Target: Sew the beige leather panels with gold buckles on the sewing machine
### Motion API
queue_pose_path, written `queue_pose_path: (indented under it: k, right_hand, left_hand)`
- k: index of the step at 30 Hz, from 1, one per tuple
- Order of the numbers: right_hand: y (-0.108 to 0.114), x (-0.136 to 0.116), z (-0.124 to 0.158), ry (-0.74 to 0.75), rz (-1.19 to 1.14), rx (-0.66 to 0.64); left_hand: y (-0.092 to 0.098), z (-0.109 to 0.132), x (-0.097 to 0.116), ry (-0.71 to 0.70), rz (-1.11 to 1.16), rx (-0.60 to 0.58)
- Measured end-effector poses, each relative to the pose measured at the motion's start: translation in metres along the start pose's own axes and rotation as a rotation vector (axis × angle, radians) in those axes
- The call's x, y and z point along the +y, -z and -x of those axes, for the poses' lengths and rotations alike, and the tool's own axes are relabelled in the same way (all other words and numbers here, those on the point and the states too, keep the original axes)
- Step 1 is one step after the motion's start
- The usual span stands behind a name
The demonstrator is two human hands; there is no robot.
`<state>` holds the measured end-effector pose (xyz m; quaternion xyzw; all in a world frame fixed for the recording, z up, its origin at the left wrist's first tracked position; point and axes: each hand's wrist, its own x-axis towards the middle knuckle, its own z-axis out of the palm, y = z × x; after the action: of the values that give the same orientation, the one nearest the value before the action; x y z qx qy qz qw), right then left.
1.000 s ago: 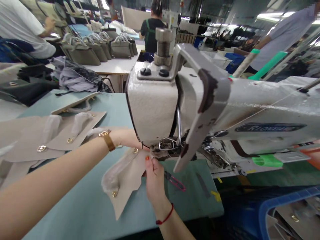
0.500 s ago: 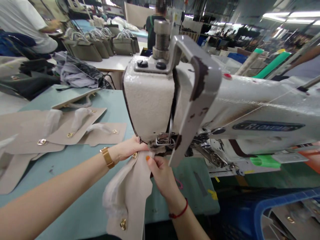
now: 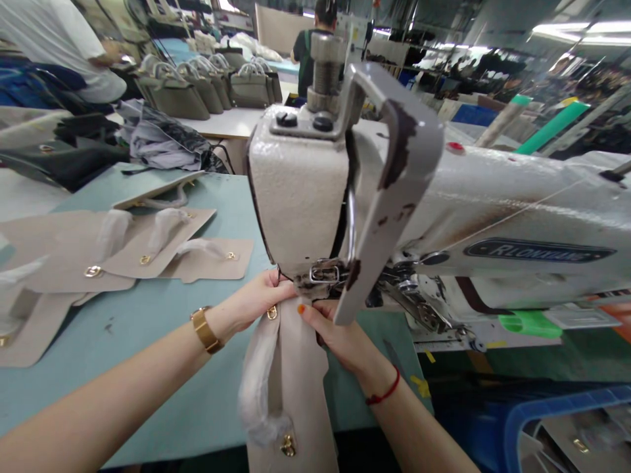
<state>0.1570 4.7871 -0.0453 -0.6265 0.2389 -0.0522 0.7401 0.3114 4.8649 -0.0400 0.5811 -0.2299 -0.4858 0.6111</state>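
Observation:
A beige leather panel (image 3: 300, 387) with a wrapped handle (image 3: 256, 387) and gold rings hangs from under the head of a white sewing machine (image 3: 300, 190) toward me. My left hand (image 3: 256, 299), with a gold watch on the wrist, grips the panel's upper left edge by the machine's foot. My right hand (image 3: 335, 335), with a red cord on the wrist, pinches the panel's upper right edge just below the foot. The needle area is hidden behind the machine head.
Several finished beige panels (image 3: 123, 253) lie on the teal table (image 3: 148, 328) at left. Grey handbags (image 3: 207, 92) stand on a white table behind, near other people. A blue crate (image 3: 542, 420) sits at lower right. Green-tipped rods (image 3: 547, 128) rise behind the machine arm.
The panel has swung from lying flat at an angle to hanging straight toward me. Both hands have closed in under the machine head.

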Motion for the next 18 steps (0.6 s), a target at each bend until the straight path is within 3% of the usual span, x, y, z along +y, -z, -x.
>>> queue_pose_path:
  k: [2, 4, 7, 9, 11, 15, 18]
  right_hand:
    - [0.002, -0.003, 0.003, -0.002, 0.014, -0.006]
    - [0.004, -0.005, 0.009, -0.008, 0.063, -0.009]
    - [0.005, -0.003, 0.023, -0.057, 0.093, -0.017]
    - [0.002, 0.005, 0.033, -0.1, 0.04, -0.028]
    - [-0.005, 0.019, 0.041, -0.101, -0.033, 0.01]
    - [-0.03, 0.047, 0.047, -0.034, -0.105, 0.24]
    - [-0.045, 0.055, 0.047, -0.012, -0.105, 0.339]
  left_hand:
    - [0.006, -0.001, -0.001, 0.016, -0.127, -0.125]
    - [0.014, 0.002, -0.003, 0.0, -0.275, -0.158]
    - [0.031, 0.015, -0.014, -0.114, -0.503, -0.019]
    - [0.04, 0.03, -0.029, -0.241, -0.655, 0.133]
    - [0.045, 0.047, -0.048, -0.334, -0.775, 0.201]
    - [0.034, 0.069, -0.081, -0.246, -0.672, 0.126]
    - [0.011, 0.073, -0.086, -0.092, -0.466, 0.176]
